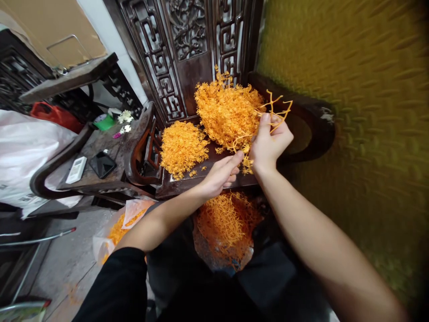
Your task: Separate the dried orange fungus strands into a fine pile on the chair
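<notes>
Two frilly heaps (183,147) (231,114), one phone (103,164)

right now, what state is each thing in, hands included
left hand: closed, pinching an orange sprig
right hand: closed on branching orange stems
larger orange pile: loosely heaped
smaller orange pile: loosely heaped
strands between the legs: tangled
phone: flat, screen dark
white remote: lying flat
floor bag: orange pieces inside

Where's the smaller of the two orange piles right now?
In the head view, the smaller orange pile lies on the dark wooden seat, just left of the larger pile.
</notes>
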{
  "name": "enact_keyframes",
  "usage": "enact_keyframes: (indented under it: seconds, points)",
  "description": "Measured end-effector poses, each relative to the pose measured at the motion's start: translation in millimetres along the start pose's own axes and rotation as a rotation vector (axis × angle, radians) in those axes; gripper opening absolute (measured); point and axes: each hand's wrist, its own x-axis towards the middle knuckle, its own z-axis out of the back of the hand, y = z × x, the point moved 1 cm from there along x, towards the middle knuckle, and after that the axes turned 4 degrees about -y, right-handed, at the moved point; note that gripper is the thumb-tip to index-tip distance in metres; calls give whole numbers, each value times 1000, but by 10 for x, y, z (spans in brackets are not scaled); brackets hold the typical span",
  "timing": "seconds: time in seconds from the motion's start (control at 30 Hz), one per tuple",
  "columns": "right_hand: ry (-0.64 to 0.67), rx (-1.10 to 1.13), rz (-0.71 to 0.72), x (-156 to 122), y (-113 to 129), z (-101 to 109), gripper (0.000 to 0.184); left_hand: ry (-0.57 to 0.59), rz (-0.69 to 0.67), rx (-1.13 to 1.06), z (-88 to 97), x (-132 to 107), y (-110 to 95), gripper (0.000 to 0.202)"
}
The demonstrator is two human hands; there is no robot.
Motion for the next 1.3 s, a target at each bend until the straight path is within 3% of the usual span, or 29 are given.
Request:
enact_keyframes:
  seconds: [0.1,0.2,0.27,0.37,0.5,0.63,0.7,0.8,0.87,0.93,1.13,1.23,1.3]
  points:
    - [-110,30,19,-113,190,-37,45,-97,-87,-104,-95,80,10,55]
    - [-67,9,28,-88,255,-41,39,-238,-143,-159,-119,126,8,50]
    - [-92,-45,10,15,204,-20,35,-266,-133,-128,-121,100,-5,48]
    - [-77,-130,-51,190,55,-13,34,-119,-32,-7,-121,-4,-40,47]
    - [67,-249,-135,332,-145,-72,44,28,70,135,-82,-209,-48,48]
    - [123,-322,-181,426,-276,-79,51,371,172,407,-20,-393,11,48]
    - [175,-326,-142,413,-269,-78,53,382,74,488,59,-376,-31,47]
    - [228,-302,-70,309,-161,-102,50,174,-210,595,230,-246,-212,39]
    - [219,-260,-36,237,-61,-103,47,95,-356,670,329,-187,-343,33]
    - [263,-225,-20,198,32,-58,46,82,-419,721,397,-188,-429,31]
    - [627,-226,-105,191,251,328,46,109,-565,834,477,-305,-463,29]
    - [660,-211,-137,188,316,486,44,133,-632,899,602,-190,-494,27]
    - [636,-214,-149,179,335,547,39,79,-644,972,795,10,-553,24]
